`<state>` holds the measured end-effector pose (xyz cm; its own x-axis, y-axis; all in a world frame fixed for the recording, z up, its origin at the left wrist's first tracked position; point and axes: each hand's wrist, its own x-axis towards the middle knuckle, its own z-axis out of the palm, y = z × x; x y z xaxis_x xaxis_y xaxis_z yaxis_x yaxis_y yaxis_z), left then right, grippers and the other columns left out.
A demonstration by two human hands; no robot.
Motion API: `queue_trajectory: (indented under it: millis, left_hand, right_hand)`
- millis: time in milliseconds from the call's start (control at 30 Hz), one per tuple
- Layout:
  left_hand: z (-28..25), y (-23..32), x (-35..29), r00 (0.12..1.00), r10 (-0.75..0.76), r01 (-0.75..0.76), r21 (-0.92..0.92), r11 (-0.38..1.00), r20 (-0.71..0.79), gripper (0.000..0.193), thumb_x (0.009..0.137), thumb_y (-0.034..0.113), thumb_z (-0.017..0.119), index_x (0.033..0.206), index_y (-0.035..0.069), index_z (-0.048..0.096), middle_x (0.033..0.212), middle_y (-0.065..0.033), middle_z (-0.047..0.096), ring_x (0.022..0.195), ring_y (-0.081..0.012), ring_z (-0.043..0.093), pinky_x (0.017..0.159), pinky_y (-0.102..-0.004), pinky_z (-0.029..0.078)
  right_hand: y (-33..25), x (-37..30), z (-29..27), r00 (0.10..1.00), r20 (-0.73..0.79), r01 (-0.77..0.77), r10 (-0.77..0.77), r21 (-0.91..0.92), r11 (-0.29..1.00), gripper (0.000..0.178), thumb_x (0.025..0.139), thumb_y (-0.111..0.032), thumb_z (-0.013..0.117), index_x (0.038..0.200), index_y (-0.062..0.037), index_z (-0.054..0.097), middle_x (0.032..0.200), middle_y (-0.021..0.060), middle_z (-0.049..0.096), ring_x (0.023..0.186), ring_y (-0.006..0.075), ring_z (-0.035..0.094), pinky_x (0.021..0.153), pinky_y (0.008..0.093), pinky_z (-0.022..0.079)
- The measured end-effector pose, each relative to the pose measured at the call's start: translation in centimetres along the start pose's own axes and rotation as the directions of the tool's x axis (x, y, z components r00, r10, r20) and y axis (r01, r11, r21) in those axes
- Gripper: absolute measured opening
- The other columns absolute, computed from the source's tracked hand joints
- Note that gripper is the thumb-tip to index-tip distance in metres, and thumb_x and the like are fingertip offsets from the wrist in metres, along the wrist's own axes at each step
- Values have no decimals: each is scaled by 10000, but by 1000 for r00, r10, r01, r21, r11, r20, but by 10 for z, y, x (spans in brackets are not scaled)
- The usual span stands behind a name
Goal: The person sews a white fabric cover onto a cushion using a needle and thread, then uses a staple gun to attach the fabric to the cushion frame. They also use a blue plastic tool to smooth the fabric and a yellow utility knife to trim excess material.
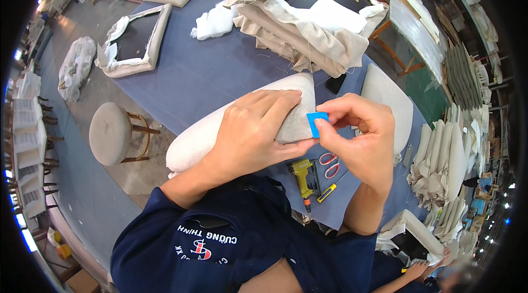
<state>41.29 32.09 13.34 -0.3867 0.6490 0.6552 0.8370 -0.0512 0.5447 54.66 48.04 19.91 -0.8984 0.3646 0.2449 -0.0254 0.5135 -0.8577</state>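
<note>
A beige upholstered seat cushion (190, 141) lies at the table's near edge, in front of me. My left hand (250, 125) grips its right end, fingers bent over the top and thumb along the near side. With thumb and fingers, my right hand (360, 136) pinches a small flat blue piece (314, 122) against the cushion's right corner. What exactly the blue piece is I cannot make out. A loose thread hangs near that corner. Below my hands lie a yellow-green air stapler (302, 176), scissors with red handles (330, 167) and a yellow-handled tool (327, 193).
A pile of beige fabric covers (324, 45) and white wadding (212, 22) sits farther back on the blue-grey table (192, 67). Another cushion (382, 95) stands at right. An upholstered frame (157, 45) and a round stool (110, 133) are at left. Another person's hands (418, 271) work at lower right.
</note>
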Motion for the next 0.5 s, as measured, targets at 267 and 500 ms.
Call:
queue_trajectory:
  millis: [267, 500]
  left_hand:
    - [5, 1, -1, 1000, 12, -12, 10, 1000, 1, 584, 673, 259, 930, 1130, -15, 691, 1047, -182, 760, 959, -364, 752, 843, -440, 605]
    - [11, 6, 1, 999, -6, 5, 26, 1000, 36, 567, 676, 249, 923, 1139, 12, 698, 1110, -169, 771, 974, -354, 757, 840, -427, 611]
  right_hand:
    - [1, -3, -2, 999, -17, -35, 35, -8, 999, 176, 813, 30, 790, 987, 23, 766, 800, 56, 725, 740, 92, 713, 706, 243, 588]
    - [4, -9, -7, 995, -41, -85, 87, 31, 996, 174, 812, 40, 795, 983, 23, 767, 810, 38, 725, 748, 79, 703, 707, 239, 584]
